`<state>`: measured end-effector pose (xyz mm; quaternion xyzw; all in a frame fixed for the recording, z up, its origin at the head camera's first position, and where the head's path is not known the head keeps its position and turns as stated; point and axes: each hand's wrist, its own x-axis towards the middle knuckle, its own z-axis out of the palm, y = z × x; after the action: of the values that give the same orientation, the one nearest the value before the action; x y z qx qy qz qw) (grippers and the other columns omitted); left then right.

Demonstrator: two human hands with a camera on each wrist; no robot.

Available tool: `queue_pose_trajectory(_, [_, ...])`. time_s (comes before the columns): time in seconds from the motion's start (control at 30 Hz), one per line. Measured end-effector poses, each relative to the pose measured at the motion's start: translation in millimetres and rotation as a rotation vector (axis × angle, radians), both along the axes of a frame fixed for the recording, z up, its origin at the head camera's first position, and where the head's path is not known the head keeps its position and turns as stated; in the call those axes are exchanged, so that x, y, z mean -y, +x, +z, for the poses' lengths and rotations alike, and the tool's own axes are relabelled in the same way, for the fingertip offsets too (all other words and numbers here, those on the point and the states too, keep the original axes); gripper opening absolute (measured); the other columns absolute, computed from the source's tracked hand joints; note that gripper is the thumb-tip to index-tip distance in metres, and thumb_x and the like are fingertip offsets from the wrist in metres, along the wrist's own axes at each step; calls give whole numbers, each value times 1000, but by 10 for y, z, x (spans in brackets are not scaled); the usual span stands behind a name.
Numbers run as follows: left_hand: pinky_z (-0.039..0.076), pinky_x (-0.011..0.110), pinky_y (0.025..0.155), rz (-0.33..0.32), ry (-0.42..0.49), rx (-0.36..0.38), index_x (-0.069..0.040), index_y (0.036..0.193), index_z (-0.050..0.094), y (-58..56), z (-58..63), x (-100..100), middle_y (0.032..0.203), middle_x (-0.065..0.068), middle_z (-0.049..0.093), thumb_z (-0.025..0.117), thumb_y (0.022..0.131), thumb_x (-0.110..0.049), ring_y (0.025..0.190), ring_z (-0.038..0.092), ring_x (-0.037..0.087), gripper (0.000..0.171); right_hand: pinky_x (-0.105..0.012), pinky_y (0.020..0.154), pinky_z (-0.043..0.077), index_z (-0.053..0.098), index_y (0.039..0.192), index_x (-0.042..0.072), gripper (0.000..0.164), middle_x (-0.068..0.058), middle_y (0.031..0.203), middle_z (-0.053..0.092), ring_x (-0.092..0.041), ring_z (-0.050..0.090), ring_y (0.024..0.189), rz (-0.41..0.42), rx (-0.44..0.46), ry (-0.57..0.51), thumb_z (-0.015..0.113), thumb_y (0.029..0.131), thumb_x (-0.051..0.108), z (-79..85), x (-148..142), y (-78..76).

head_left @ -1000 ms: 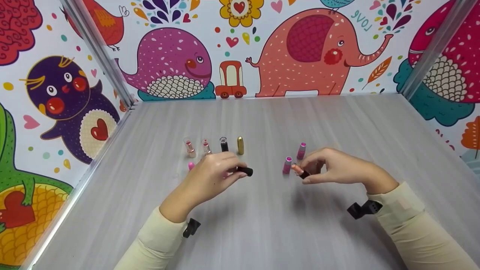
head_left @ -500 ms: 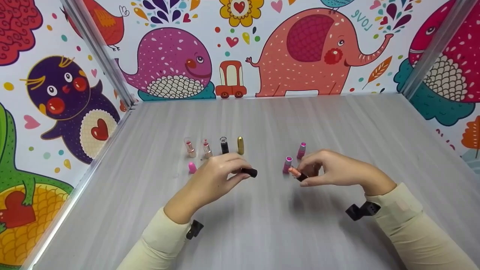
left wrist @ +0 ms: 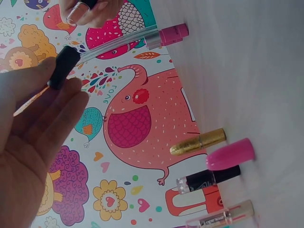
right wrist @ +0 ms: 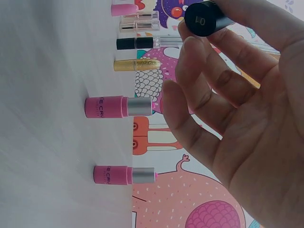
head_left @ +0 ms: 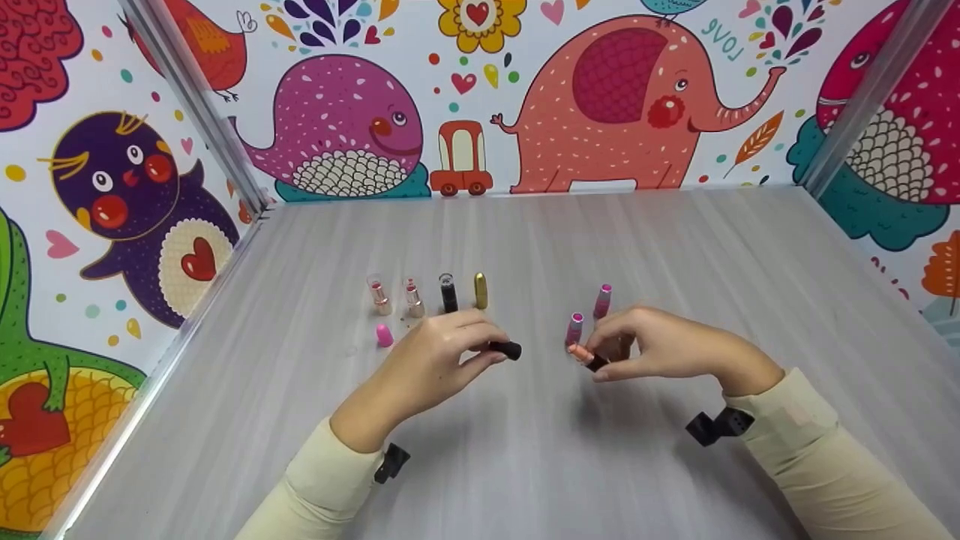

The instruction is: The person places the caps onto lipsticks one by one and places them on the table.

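Observation:
My left hand pinches a black lipstick cap between thumb and fingers, above the table. The cap shows clearly in the left wrist view too. Opposite it, my right hand holds an uncapped lipstick with a peach-orange bullet pointing left, toward the cap. Its black base bears "01" in the right wrist view. A gap separates cap and lipstick. Just beyond the right fingers stand two uncapped pink lipsticks, one nearer and one farther. Their bullets sit low in silver collars.
Behind my left hand stand a gold lipstick, a black tube with a clear top and two clear-capped lipsticks. A pink cap stands left of that hand. Patterned panels border the grey table.
My left hand has shifted slightly right with the black cap, uncovering the pink cap. My right hand has moved a little left and nearer me with the lipstick. The standing lipsticks have stayed put.

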<state>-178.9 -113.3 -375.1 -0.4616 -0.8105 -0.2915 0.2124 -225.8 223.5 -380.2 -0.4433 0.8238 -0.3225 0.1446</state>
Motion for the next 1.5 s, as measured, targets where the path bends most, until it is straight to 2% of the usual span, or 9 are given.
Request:
queue_pose_trajectory(0.27, [60,22,84,-5,-16,30,-7,106,79,4,-27,-19,99,3,75,84,93,-10,90,72,14,14,-28,74,57,79,106,17,13,9,92,67,-9,63,80,-15,17,12,84,95,22,-31,18,5])
queue_pose_trajectory(0.47, [59,22,81,-11,-17,14,-8,106,80,-1,-35,-29,98,1,74,83,94,-11,88,70,13,13,-28,74,56,79,106,16,13,9,94,67,-9,63,80,-11,20,12,83,96,25,-23,38,22])
queue_pose_trajectory(0.73, [59,23,79,-5,-34,15,-8,106,80,-3,-42,-30,98,2,75,82,95,-12,87,70,14,12,-29,75,58,79,108,21,16,10,94,67,-8,63,81,-15,12,39,84,94,20,-31,56,18])
queue_pose_trajectory(1.03, [60,22,81,-9,-32,18,-7,106,79,11,-46,-44,99,2,75,83,94,-11,88,71,14,13,-30,75,58,79,110,13,18,10,93,67,-8,63,80,-7,9,32,85,94,19,-59,62,11])
queue_pose_trajectory(1.27, [59,22,81,-27,-21,4,-6,105,79,22,-69,-65,98,3,75,82,95,-11,88,71,13,11,-29,75,58,80,111,13,20,10,94,69,-8,64,81,-10,14,42,85,94,22,-68,91,25])
queue_pose_trajectory(1.5, [59,22,80,-41,-9,-12,-6,105,78,41,-73,-103,98,3,76,81,96,-10,88,72,13,10,-30,73,58,80,108,16,15,9,92,68,-7,63,80,17,7,27,84,94,19,-86,123,38])
